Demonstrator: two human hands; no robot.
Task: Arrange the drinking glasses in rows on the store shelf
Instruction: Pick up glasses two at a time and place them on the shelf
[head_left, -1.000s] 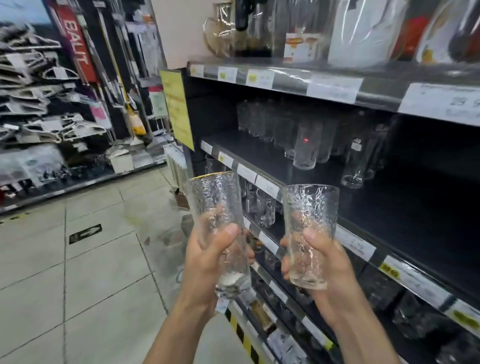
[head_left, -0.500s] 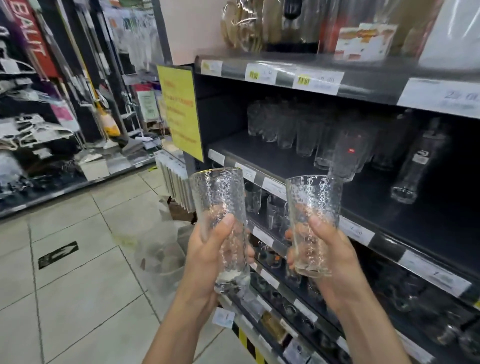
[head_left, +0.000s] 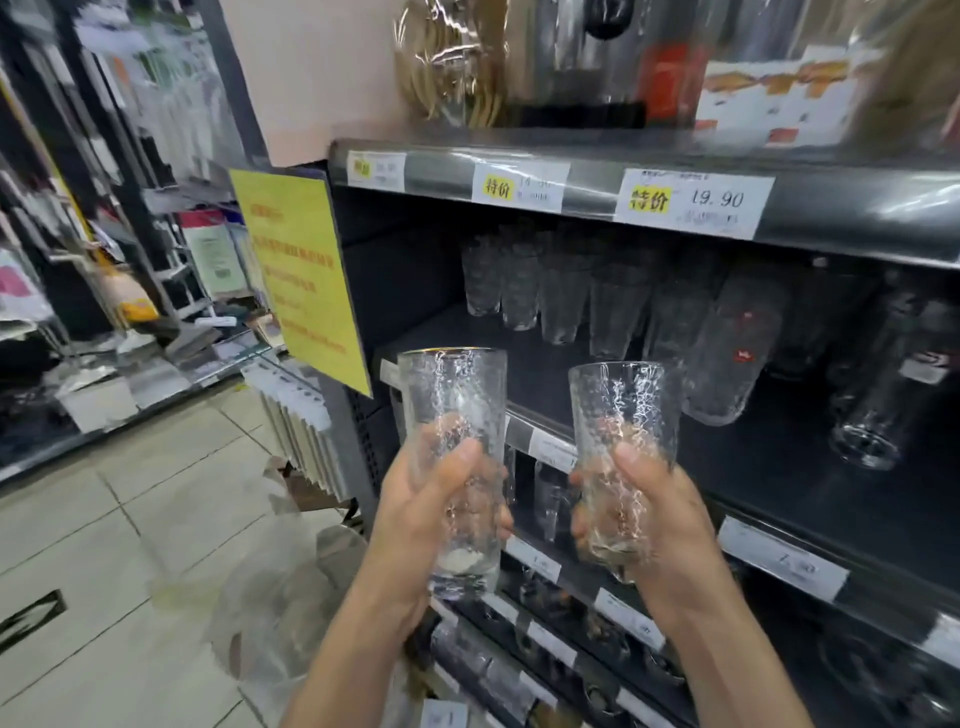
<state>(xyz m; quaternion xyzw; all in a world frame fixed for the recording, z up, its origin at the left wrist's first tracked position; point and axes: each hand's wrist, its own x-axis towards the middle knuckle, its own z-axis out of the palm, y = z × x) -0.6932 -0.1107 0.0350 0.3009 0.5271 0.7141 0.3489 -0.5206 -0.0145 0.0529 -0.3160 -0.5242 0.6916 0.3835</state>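
Note:
My left hand (head_left: 423, 514) grips the lower half of a tall textured clear glass (head_left: 452, 395), held upright in front of the shelf edge. My right hand (head_left: 657, 512) grips a second, similar textured glass (head_left: 618, 400) beside it, also upright. Both glasses are in the air, level with the front of the dark middle shelf (head_left: 779, 467). On that shelf a row of several clear glasses (head_left: 561, 296) stands toward the back, with a labelled glass (head_left: 737, 348) further forward.
A yellow sign (head_left: 298, 275) hangs at the shelf's left end. The upper shelf rail (head_left: 696, 202) carries price tags. Another clear glass (head_left: 872, 415) stands at the right of the middle shelf. Lower shelves (head_left: 571, 649) hold more glassware. Tiled floor (head_left: 104, 545) lies left.
My view has moved closer to the shelf and turned slightly upward. Both hands have kept their grip on the glasses and have risen a little toward the middle shelf.

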